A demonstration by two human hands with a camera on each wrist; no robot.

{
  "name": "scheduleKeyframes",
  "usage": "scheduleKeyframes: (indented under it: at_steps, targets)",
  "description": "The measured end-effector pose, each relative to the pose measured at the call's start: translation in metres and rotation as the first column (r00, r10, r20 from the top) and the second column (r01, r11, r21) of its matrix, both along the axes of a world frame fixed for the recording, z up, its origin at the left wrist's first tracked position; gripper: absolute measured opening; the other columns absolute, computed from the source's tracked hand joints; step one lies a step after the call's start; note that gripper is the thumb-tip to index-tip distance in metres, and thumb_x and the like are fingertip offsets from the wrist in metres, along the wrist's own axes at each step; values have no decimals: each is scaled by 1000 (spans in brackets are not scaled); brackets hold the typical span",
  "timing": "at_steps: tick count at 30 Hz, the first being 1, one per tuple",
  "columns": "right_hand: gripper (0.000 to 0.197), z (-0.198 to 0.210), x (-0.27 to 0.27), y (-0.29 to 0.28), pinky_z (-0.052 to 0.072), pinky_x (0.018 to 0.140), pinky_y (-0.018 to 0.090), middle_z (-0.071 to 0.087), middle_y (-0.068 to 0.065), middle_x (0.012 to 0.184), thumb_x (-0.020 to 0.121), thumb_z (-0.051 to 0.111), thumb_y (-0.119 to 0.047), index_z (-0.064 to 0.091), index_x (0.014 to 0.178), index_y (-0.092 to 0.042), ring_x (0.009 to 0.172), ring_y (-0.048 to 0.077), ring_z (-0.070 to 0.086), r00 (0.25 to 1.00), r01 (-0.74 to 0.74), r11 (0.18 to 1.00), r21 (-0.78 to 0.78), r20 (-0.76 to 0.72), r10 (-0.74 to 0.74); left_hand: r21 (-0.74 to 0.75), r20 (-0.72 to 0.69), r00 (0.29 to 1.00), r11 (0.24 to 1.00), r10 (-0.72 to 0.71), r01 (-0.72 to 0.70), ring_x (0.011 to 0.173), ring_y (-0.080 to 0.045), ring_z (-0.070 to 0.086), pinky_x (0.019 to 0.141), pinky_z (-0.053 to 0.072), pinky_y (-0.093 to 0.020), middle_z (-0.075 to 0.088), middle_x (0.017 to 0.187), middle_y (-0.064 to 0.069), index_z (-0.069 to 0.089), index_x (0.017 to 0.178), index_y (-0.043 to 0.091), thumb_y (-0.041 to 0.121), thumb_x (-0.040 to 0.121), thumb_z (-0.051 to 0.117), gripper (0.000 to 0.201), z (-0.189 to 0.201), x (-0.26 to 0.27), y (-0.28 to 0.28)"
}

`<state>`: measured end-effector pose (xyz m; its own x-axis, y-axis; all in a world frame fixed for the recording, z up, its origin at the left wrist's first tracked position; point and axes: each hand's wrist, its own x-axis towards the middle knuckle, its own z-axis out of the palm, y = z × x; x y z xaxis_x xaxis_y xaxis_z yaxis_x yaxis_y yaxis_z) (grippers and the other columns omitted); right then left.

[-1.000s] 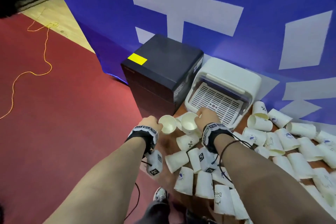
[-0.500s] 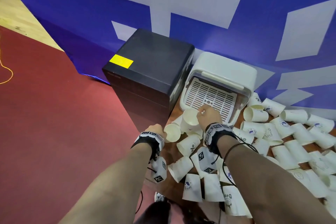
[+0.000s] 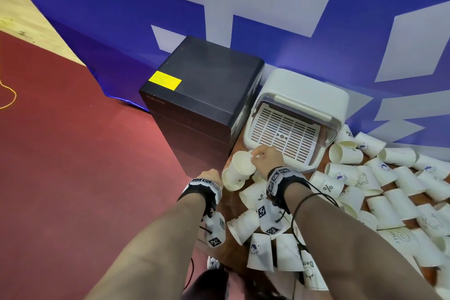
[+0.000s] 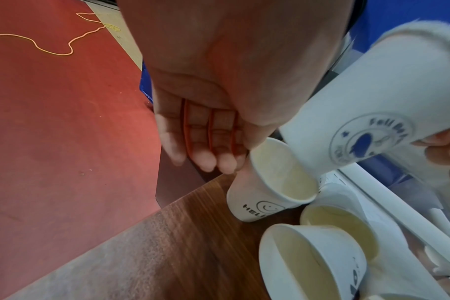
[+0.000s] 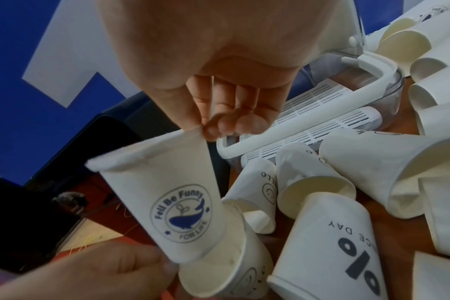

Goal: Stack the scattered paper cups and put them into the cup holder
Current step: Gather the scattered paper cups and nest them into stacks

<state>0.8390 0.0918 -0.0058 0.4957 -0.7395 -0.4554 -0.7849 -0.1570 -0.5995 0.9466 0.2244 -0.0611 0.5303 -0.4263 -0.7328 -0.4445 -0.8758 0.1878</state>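
Whale cup [image 5: 177, 205], rim pinched by right hand [image 3: 264, 159], base inside smiley cup [image 4: 267, 186] gripped by left hand [image 3: 210, 175], near desk [image 4: 167, 243] corner.

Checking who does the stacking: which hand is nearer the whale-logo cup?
Right. The right hand pinches the whale-logo cup by its rim. The left hand grips the smiley cup under it, close beside the whale cup's base.
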Motion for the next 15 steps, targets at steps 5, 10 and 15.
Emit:
scheduleKeyframes:
  at_steps: [5,10,15]
  targets:
    - [14,-5,-1,10,52,80,28,69,6,105,87,62,-20,69,99,-23,98,26,64,994,-86,996,-38,-72,83,-9,19,999,999,30,-30,111,-38,62,97,49,-44,65,121,-21,64,116,0,11,98,47,28,6,-4,5]
    - [13,-5,-10,13,57,77,32,71,7,93,84,59,-19,68,90,-26,87,25,67,990,-116,993,-22,-78,114,-51,-8,1000,999,-9,8,98,-33,65,79,49,-34,67,114,-18,64,113,2,15,94,51,27,8,-3,16]
    - [12,-1,-30,13,58,71,32,71,3,83,85,54,-22,66,82,-26,76,22,67,987,-136,989,-51,-93,131,-141,-150,966,972,-209,188,63,-27,59,68,48,-24,65,77,-13,63,83,4,15,95,47,23,9,-12,18]
